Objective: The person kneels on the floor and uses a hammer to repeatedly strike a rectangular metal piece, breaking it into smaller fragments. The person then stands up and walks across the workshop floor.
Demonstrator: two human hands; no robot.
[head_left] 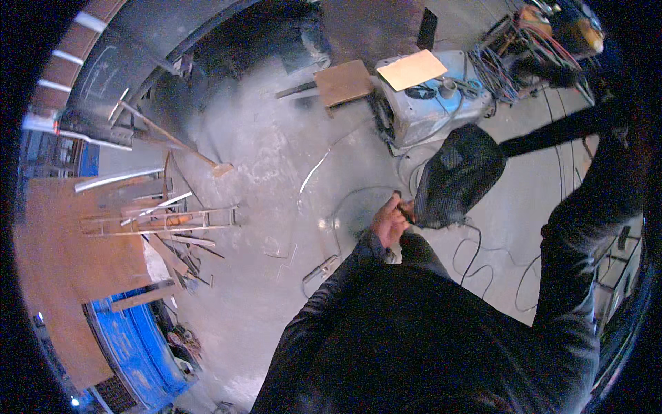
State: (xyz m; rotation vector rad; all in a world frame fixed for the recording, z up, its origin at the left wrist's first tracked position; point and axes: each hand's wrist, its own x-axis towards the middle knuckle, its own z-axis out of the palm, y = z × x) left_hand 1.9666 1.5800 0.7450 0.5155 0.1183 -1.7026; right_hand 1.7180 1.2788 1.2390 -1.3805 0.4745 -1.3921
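Note:
My left hand [389, 224] is at mid-view with its fingers bent together, close against my right hand. Whatever lies between the fingers is too dark and small to name. Only a little of my right hand [407, 209] shows; a rounded black mesh-textured thing [458, 176] hides the rest of it. Both dark sleeves come up from below and meet at the hands. From the black thing's right side a dark, limb-like shape [552, 134] stretches off toward the upper right. On the floor left of my left forearm lies a small metal piece [321, 269].
A pale machine [427, 124] carries a tan sheet [412, 69], beside a brown board [345, 84]. Cables [476, 241] trail across the floor. A long-handled tool [169, 141], scattered metal strips [176, 221], a brown tabletop [76, 255] and a blue cabinet [138, 348] occupy the left.

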